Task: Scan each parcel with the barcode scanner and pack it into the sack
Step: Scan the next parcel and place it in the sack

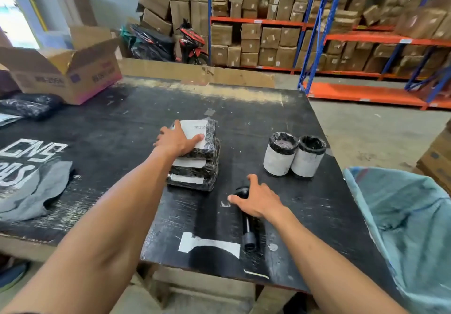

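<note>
Three flat black-wrapped parcels with white labels are stacked mid-table; the top parcel [202,130] lies under my left hand [179,140], whose fingers rest spread on its label and near edge. A black barcode scanner [249,230] lies on the table in front of me. My right hand [258,197] hovers over its head with fingers apart, touching or nearly touching it. Two cylindrical parcels [294,158] in black wrap with white labels stand upright to the right. The blue-green sack [402,216] hangs open at the table's right edge.
An open cardboard box [66,69] sits at the table's [122,123] far left, with black plastic bags [26,106] beside it. A grey cloth [31,191] lies at the left. Shelving racks with cartons [317,32] stand behind, and a motorbike [190,42] is parked there.
</note>
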